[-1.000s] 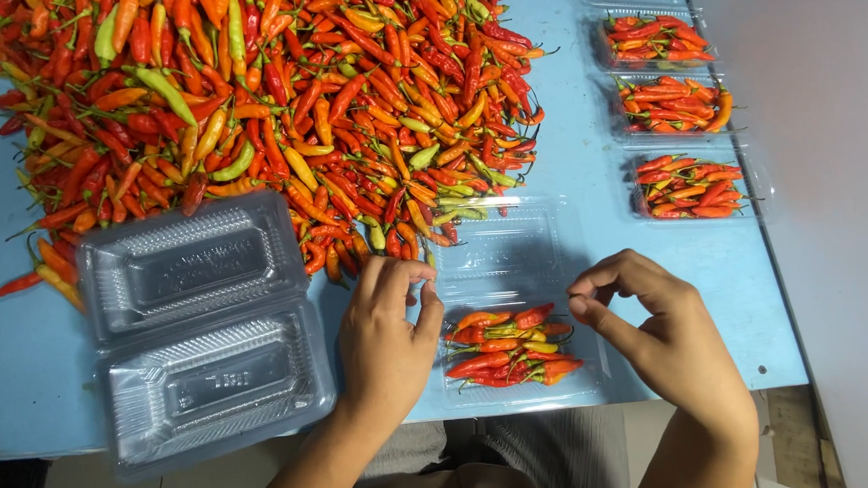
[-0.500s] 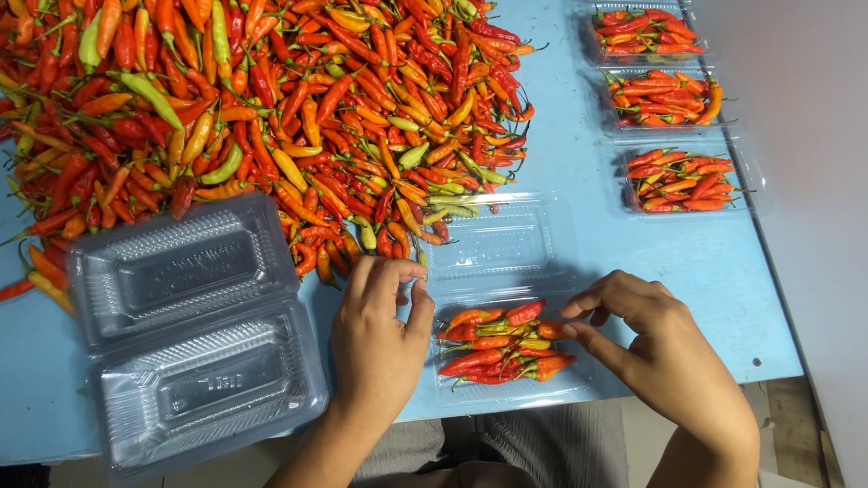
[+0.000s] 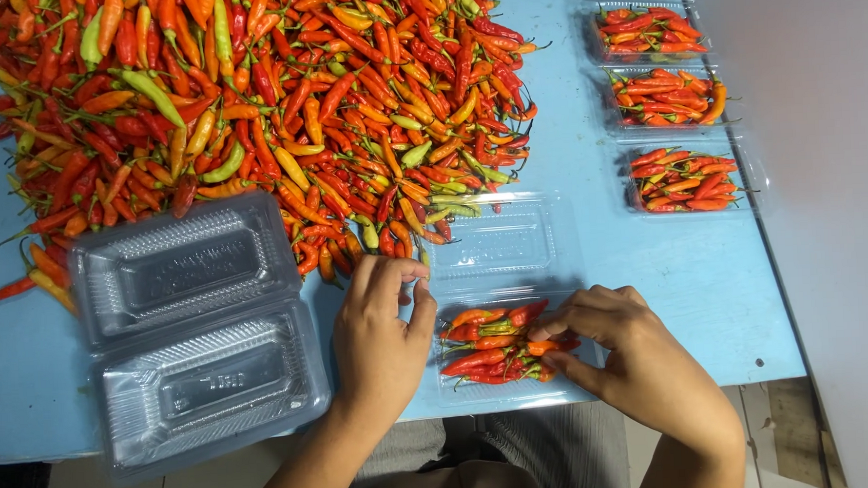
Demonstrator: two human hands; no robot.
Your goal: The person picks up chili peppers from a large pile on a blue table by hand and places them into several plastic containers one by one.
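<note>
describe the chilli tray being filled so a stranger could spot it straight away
Start at the big chilli heap on the blue table, then drop to the near edge below it. The tray lies between the left hand and right hand. Unlike the three filled trays far right, its clear lid lies open.

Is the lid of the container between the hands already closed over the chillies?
No: the clear lid lies flat open behind the chilli-filled tray, with both hands at the tray's sides.
</note>
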